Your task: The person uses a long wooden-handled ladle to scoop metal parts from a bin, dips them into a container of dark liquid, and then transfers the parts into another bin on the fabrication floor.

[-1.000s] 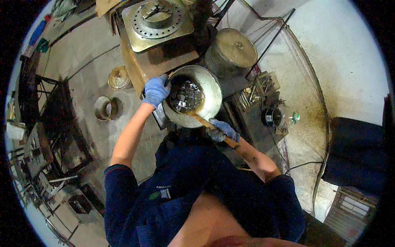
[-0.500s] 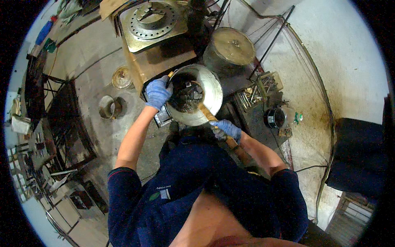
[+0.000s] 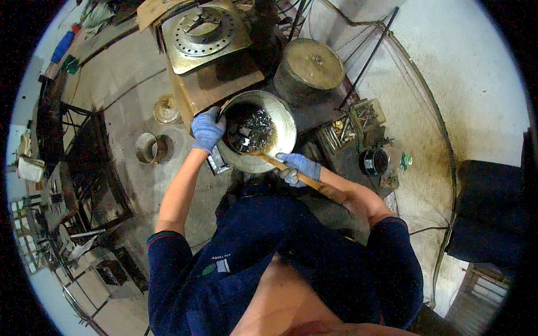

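A round metal bucket [image 3: 286, 124] sits tilted in front of me, its pale inner wall showing. Dark, wet-looking scraps [image 3: 250, 133] glint inside; their kind is unclear. My left hand [image 3: 208, 131], in a blue-grey knit glove, is closed on the bucket's left rim. A thin orange-brown bit, perhaps its handle, sticks up beside those fingers. My right hand [image 3: 301, 168], gloved alike, wraps round a flat wooden stick [image 3: 272, 161]. One end of the stick reaches over the near rim into the scraps, and the other runs back along my forearm.
Beyond the bucket stands a machine table with a round chuck [image 3: 203, 27]. A lidded drum [image 3: 311, 66] is at the back right, near a box of metal rods [image 3: 367, 115]. A clear plastic bottle [image 3: 383, 161] lies right. Left on the floor is an open metal can [image 3: 150, 148].
The bucket and my left hand have shifted slightly left. The stick's end has swung left and lower, and the scraps inside have moved and now glint more.
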Available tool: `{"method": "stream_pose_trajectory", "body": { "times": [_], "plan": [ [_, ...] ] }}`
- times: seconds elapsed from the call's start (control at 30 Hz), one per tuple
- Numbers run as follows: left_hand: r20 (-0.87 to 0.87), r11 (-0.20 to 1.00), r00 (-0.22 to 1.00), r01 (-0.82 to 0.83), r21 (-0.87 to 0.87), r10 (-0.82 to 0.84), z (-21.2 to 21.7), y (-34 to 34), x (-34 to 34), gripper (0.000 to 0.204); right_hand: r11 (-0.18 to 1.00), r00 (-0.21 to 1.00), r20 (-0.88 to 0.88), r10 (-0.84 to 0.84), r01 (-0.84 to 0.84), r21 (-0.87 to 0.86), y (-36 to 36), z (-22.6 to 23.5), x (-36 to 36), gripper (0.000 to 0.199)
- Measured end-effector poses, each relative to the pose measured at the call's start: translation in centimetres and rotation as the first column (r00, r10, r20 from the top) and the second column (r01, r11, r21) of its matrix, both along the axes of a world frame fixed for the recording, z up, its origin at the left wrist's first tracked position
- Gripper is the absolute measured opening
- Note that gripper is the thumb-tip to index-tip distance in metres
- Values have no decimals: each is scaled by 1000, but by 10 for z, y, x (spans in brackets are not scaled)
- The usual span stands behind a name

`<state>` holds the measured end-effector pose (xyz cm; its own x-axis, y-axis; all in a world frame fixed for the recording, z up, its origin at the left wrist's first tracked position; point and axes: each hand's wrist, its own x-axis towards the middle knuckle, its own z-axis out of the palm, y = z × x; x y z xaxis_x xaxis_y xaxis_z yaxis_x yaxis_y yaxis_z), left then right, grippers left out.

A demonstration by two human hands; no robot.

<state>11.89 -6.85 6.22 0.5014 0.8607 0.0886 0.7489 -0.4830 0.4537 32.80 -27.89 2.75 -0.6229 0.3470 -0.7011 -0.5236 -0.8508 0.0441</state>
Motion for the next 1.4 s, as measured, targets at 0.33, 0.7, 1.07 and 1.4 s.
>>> {"method": "stream_pose_trajectory", "body": {
  "times": [0.33,0.7,1.07,1.4],
  "plan": [
    [47,1000,999,5,-29,-3,-5,-14,-30,23,993,910,408,74,-107,59,-22,14,-29,35],
    [141,998,989,-56,32,51,-25,-11,-25,25,947,763,645,35,-231,222,-12,-3,-38,37],
    [146,999,988,-46,-1,46,-27,8,-35,20,962,927,374,19,-119,246,-12,50,-53,31],
    [151,999,988,-28,-37,33,-25,7,-32,21,982,938,348,11,-75,173,-8,22,-33,37]
  ]
}}
